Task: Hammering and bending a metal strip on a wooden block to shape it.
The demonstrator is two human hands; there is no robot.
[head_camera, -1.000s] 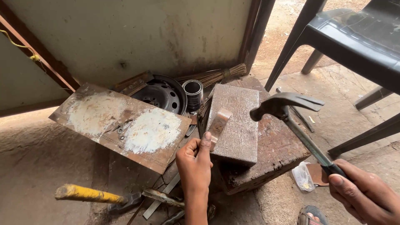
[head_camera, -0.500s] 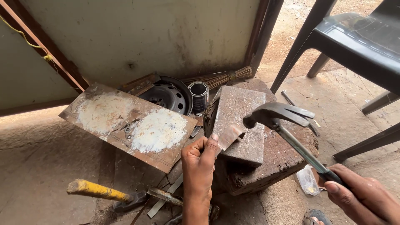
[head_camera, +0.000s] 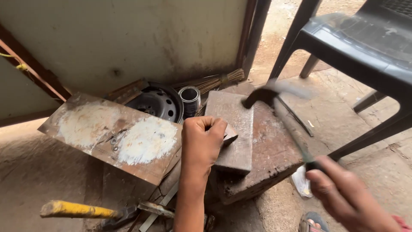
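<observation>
Workpiece: a small flat metal piece (head_camera: 230, 134), only its corner showing past the fingers; it lies on the left edge of a grey metal block (head_camera: 231, 129).
Left hand (head_camera: 201, 144): fingers curled shut around the metal piece, knuckles up, pinning it against the block; forearm rises from the bottom edge of the view.
Hammer (head_camera: 274, 107): claw type, dark head blurred by motion, poised above the right side of the block; thin handle runs down and right to the grip.
Right hand (head_camera: 343, 193): closed around the end of the hammer handle, at lower right, also blurred.
Support: the block sits on a worn, rust-brown wooden stump (head_camera: 274, 159).
Left of block: a tilted rusty plate (head_camera: 116, 133) with two white patches, just beside the left hand.
Behind: a black steel wheel rim (head_camera: 156, 103), a small tin can (head_camera: 189, 99) next to it, and a straw broom (head_camera: 214, 81) against the wall.
Floor, lower left: a yellow-handled tool (head_camera: 79, 209).
Upper right: a dark plastic chair (head_camera: 356, 43), well apart from the block.
</observation>
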